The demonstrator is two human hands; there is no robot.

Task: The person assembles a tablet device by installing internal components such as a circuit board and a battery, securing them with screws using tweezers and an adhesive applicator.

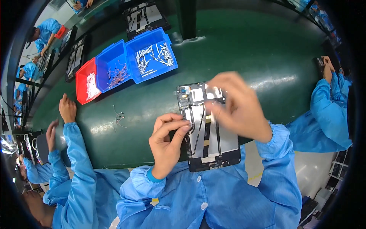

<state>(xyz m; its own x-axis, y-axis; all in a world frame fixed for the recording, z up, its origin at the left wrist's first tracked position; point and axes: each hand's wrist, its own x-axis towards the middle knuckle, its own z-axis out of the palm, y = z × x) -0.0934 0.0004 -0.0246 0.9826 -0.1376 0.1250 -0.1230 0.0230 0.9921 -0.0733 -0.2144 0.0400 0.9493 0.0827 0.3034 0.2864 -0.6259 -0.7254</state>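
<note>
An opened tablet (pixel 199 137) lies on the green table in front of me, its inner side up, with silver battery panels, dark strips and a black frame. At its left edge my left hand (pixel 167 139) is closed, thumb and fingertips pressed together beside a thin black curved cable (pixel 192 125). What the fingertips hold, if anything, is too small to name. Over the tablet's upper right hovers my right hand (pixel 242 108), smeared by motion. Its fingers are bent, and it hides part of the upper board.
Ahead to the left stand a red bin (pixel 81 84) of white pieces, a blue bin (pixel 100 60) of pinkish wired parts and another blue bin (pixel 133 45) of small strips. Loose wires (pixel 120 117) lie left of me. Co-workers' arms (pixel 78 141) rest left; another person (pixel 329 99) sits right.
</note>
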